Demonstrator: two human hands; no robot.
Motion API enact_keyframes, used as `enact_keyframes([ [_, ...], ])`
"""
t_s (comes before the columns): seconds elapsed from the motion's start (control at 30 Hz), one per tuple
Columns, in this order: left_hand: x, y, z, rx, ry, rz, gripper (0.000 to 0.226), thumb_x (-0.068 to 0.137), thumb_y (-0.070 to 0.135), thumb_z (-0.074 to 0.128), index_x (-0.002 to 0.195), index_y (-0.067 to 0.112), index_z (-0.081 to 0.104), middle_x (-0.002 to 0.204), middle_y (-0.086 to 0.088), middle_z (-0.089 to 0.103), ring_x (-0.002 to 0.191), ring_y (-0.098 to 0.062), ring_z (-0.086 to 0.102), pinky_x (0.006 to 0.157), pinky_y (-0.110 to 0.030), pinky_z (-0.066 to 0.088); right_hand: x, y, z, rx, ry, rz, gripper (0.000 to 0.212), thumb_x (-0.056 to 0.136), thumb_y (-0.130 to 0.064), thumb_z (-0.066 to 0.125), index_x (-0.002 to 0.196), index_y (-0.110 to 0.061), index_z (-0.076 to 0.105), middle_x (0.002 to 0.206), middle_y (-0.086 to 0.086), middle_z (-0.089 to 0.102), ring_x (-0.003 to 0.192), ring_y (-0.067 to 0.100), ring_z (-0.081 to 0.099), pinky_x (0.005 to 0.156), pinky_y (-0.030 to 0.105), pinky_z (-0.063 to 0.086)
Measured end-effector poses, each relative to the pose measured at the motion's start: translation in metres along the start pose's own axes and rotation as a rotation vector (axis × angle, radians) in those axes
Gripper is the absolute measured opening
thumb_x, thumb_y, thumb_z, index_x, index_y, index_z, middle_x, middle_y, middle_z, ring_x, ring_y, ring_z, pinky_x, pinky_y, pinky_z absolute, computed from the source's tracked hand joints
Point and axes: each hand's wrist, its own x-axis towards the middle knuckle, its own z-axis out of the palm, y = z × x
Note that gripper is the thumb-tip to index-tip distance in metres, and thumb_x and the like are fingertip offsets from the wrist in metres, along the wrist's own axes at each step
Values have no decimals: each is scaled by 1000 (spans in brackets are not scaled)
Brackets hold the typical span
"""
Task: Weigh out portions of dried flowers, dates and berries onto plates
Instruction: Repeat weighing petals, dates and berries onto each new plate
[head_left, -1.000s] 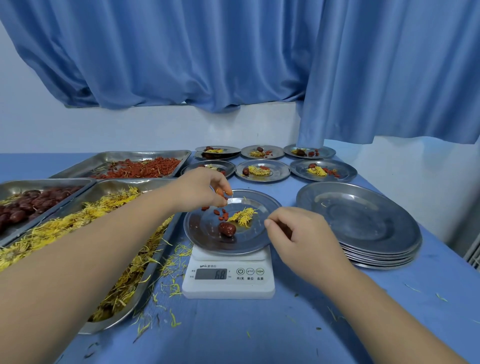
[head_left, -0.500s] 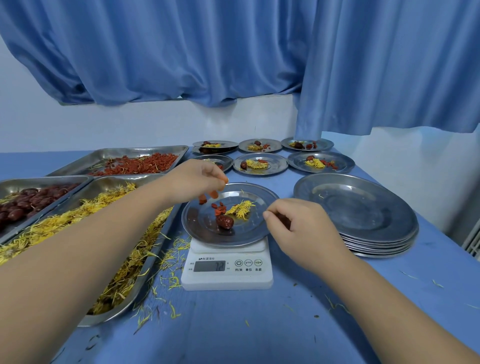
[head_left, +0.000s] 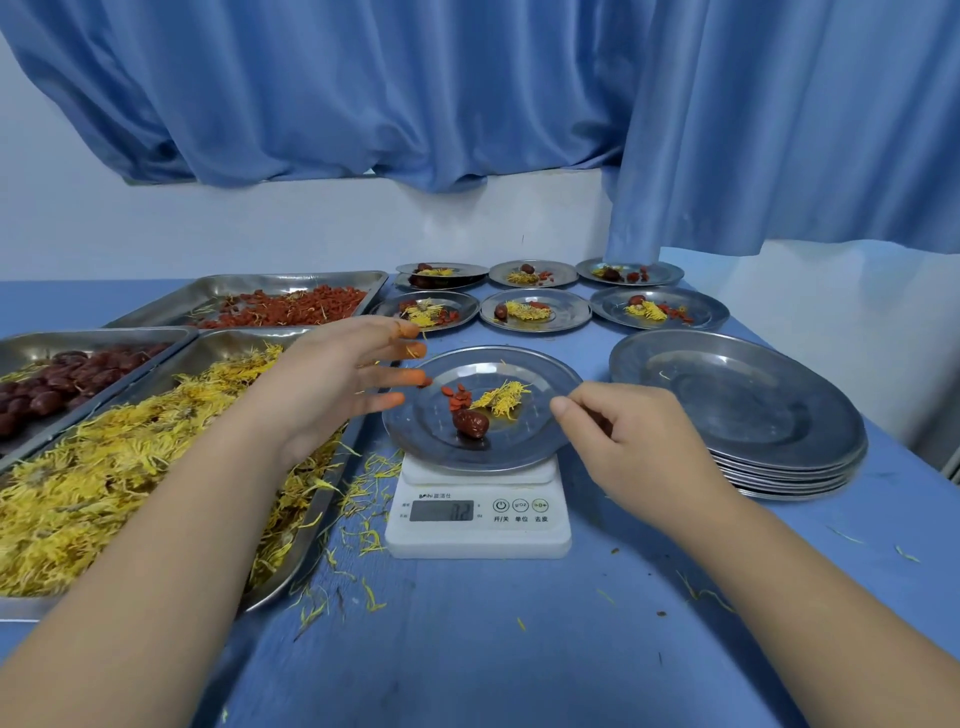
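While the left hand (head_left: 332, 379) spreads its fingers wide, empty; right hand (head_left: 623, 441) fingers pinch the plate (head_left: 426, 436) rim.

I see a round steel plate (head_left: 441, 441) sitting level on the white scale (head_left: 478, 525); on it lie one dark wrinkled date (head_left: 471, 423), some red berries (head_left: 459, 397) and a clump of yellow dried flowers (head_left: 503, 399).

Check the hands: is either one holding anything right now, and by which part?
Left hand: fingers spread, nothing held. Right hand: thumb and fingers curled at the near right rim of the plate on the scale; actual grip cannot be told.
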Motion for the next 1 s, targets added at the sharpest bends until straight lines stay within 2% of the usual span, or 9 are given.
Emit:
enact_keyframes([
  [0.23,-13,-6,-18,-166,172,29,19,97,29,49,102,23,67,86,7,71,79,-16,67,80,-37,49,0,7,8,15,12,169,26,88,-38,55,67,-25,48,52,-5,52,56,8,49,49,28,38],
  [0.33,-17,-10,-15,-150,156,-6,18,96,31,50,97,27,68,89,7,71,82,-16,67,83,-40,46,1,10,11,-4,-12,271,27,86,-40,57,67,-24,45,52,-5,53,52,9,50,49,28,39],
  [0.43,-19,-9,-11,-128,119,-18,19,94,35,51,95,29,69,91,7,71,85,-15,69,83,-41,44,1,10,15,19,-74,397,25,86,-39,57,71,-23,45,56,0,61,53,16,60,54,32,50],
  [0.5,-20,-9,-9,-132,85,-29,19,92,37,52,92,30,70,90,8,70,87,-15,69,85,-42,44,2,8,17,131,-99,493,23,87,-35,57,75,-18,46,55,2,65,47,19,62,52,33,50],
  [0.67,-23,-9,-7,-184,13,-27,22,82,44,57,93,30,71,89,9,71,93,-18,70,95,-48,43,3,3,19,428,-107,623,13,89,-16,58,83,-11,48,55,2,66,40,16,56,35,21,36],
  [0.73,-24,-9,-7,-208,8,-16,26,83,44,56,98,28,70,89,9,72,91,-17,71,95,-48,44,3,0,18,546,-70,653,13,90,-7,57,82,-11,48,48,2,59,40,17,53,36,21,36],
  [0.87,-25,-6,-7,-317,45,0,26,92,39,50,102,24,69,93,4,70,90,-20,70,88,-45,48,3,-5,16,728,4,680,19,92,0,54,80,-12,46,45,-2,48,47,21,48,45,30,36],
  [0.93,-26,-4,-8,-406,67,28,26,93,37,50,101,21,69,97,-1,69,89,-22,69,82,-42,48,6,-7,13,829,47,698,20,92,2,54,80,-12,45,50,-1,47,45,17,49,43,26,39],
  [1.0,-25,-4,-10,-510,83,51,27,92,37,51,99,19,69,103,-5,69,95,-25,68,86,-43,46,14,-10,10,920,76,715,20,92,2,54,81,-12,45,57,2,48,46,13,50,42,23,42],
])
